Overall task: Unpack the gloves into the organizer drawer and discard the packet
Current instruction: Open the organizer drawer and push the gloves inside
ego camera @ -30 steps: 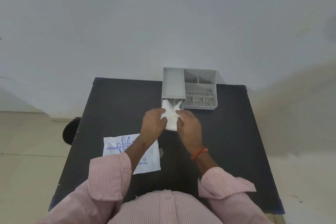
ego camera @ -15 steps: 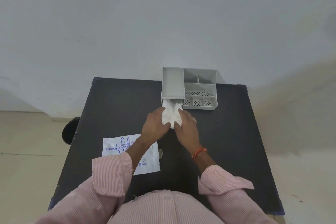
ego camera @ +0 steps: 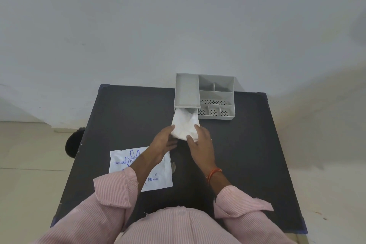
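A white stack of thin gloves [ego camera: 185, 125] lies in the pulled-out drawer [ego camera: 198, 124] at the front left of the grey organizer [ego camera: 215, 96], its far end tucked under the organizer's left tray. My left hand [ego camera: 165, 141] presses the stack's near left side with its fingers. My right hand [ego camera: 201, 140] holds the stack's near right corner, thumb and fingers against it. The white glove packet [ego camera: 121, 161] with blue print lies flat on the black table [ego camera: 247, 154] at the left, partly under my left forearm.
The organizer stands at the table's far edge against a pale wall. A small clear scrap [ego camera: 173, 167] lies beside the packet. A dark round object [ego camera: 74, 142] sits on the floor past the table's left edge.
Both hands have pushed the glove stack farther into the drawer, then drawn back slightly toward me. The packet has not moved.
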